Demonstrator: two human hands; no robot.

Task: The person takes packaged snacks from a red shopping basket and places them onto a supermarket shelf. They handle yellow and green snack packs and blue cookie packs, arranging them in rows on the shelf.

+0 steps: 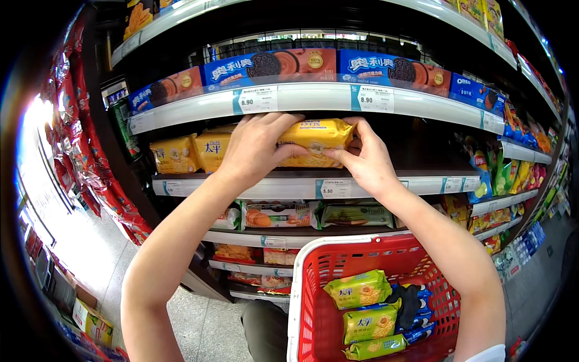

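Note:
On the middle shelf, both my hands hold a yellow cracker packet [316,135] tilted at the front of the row. My left hand [251,145] lies over its left part, fingertips on top and thumb on the front face. My right hand [371,156] grips its right end between thumb and fingers. More yellow cracker packets [174,154] stand to the left, partly behind my left hand. Below my arms, a red plastic basket [375,248] with a white rim contains green cracker packets [359,289] and blue packets [423,312].
Blue Oreo boxes [271,65] line the shelf above; its white price rail [312,96] runs just over my hands. Wrapped biscuits [280,215] sit one shelf lower. Red foil packs [86,135] hang at the left, and bagged snacks [502,174] fill shelves at the right.

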